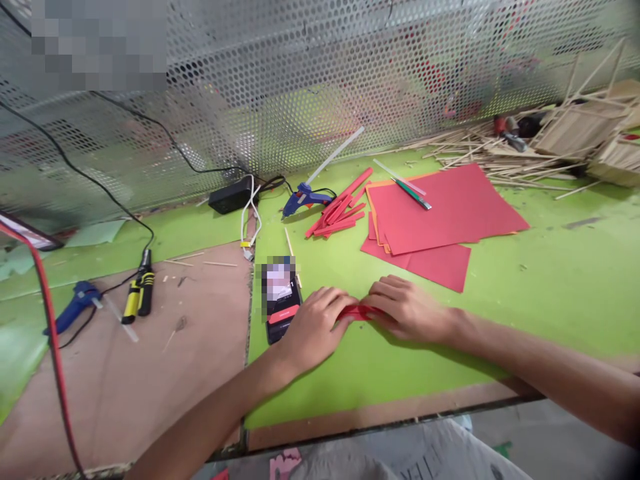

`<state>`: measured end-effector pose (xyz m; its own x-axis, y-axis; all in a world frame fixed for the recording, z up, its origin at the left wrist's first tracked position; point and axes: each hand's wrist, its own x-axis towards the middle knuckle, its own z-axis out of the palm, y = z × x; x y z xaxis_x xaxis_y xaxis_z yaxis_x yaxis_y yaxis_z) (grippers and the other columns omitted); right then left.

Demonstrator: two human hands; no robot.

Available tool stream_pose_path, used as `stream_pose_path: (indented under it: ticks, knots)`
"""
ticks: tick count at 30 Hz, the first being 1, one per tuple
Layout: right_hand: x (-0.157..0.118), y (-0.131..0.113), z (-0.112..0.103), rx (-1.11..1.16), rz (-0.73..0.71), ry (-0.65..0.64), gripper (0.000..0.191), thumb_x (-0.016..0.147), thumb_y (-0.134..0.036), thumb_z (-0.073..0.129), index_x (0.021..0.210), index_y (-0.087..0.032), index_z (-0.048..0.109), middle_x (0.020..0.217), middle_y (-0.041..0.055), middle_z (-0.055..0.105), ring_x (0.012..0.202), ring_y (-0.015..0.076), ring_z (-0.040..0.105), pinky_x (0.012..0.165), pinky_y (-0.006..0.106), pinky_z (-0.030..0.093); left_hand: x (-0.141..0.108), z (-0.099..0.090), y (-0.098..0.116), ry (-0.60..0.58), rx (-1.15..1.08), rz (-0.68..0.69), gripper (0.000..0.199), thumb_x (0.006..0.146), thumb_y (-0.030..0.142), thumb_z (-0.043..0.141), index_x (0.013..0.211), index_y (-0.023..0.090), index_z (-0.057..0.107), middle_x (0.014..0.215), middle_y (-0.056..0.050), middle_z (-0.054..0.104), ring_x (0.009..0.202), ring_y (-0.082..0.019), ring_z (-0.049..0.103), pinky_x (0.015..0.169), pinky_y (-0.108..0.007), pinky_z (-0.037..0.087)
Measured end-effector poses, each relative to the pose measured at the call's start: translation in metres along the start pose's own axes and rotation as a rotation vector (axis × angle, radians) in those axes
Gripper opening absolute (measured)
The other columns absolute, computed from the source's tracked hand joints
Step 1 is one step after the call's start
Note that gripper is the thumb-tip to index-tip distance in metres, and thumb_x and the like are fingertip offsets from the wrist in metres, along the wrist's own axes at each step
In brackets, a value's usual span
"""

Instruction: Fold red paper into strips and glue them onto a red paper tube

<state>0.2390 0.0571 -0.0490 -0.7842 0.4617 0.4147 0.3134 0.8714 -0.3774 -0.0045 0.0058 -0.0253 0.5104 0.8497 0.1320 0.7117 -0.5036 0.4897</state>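
Between my two hands lies a narrow strip of red paper [361, 312], low over the green table top [320, 380]. The fingers of my left hand [317, 327] are closed on its left end. My right hand [407, 308] has its fingers bent over the right end, so much of the strip is covered. A smartphone [281, 313] with a lit screen lies beside my left hand, partly behind it. Beyond my hands are several narrow red paper pieces [340, 212] in a pile, and red sheets [440, 213] stacked over orange ones.
A green-handled craft knife [413, 193] rests on the sheets. Behind stand a blue glue gun [306, 199] with a glue stick and a black power box [231, 195]. Thin wooden sticks [480, 150] heap at the back right. Yellow-black cutters [139, 290] and another blue glue gun [75, 307] lie left.
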Motion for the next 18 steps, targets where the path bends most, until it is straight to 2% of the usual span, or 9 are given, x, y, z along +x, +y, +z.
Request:
stream_pose_path:
  ticks: [4,12,15,18]
  knots:
    - [0.0006,-0.0030,0.0039,-0.044,0.076,0.017,0.018,0.107,-0.023,0.056,0.108,-0.016,0.072,0.090,0.0073,0.065,0.079,0.0200,0.056,0.075,0.036,0.043,0.0012,-0.0015,-0.0002,-0.012,-0.008,-0.036,0.012,0.104,0.017,0.064,0.114,0.021,0.067,0.106,-0.004,0.073,0.101,-0.023,0.068,0.091,-0.040,0.056]
    - [-0.0001,-0.0008,0.0045,0.009,0.117,0.031,0.016,0.105,-0.020,0.059,0.102,-0.017,0.074,0.093,0.0079,0.067,0.082,0.0208,0.059,0.078,0.036,0.045,0.0018,-0.0014,-0.0001,0.001,-0.040,-0.103,0.028,0.096,0.004,0.067,0.118,0.020,0.065,0.106,-0.004,0.073,0.100,-0.022,0.071,0.086,-0.036,0.058]
    - [-0.0013,-0.0001,0.0032,-0.017,0.078,0.058,0.016,0.105,-0.019,0.058,0.099,-0.017,0.073,0.092,0.0073,0.066,0.081,0.0201,0.057,0.075,0.035,0.043,-0.0009,-0.0007,0.0019,0.021,0.054,-0.040,0.020,0.098,0.006,0.067,0.112,0.019,0.067,0.103,-0.003,0.072,0.096,-0.022,0.069,0.084,-0.035,0.056]
    - [-0.0018,-0.0001,-0.0030,-0.171,-0.064,0.054,0.020,0.106,-0.016,0.056,0.092,-0.016,0.070,0.085,0.0067,0.064,0.077,0.0202,0.053,0.072,0.036,0.039,-0.0052,-0.0018,0.0059,0.049,0.239,0.120,0.007,0.103,0.013,0.064,0.106,0.017,0.068,0.094,-0.004,0.069,0.088,-0.022,0.066,0.078,-0.036,0.053]
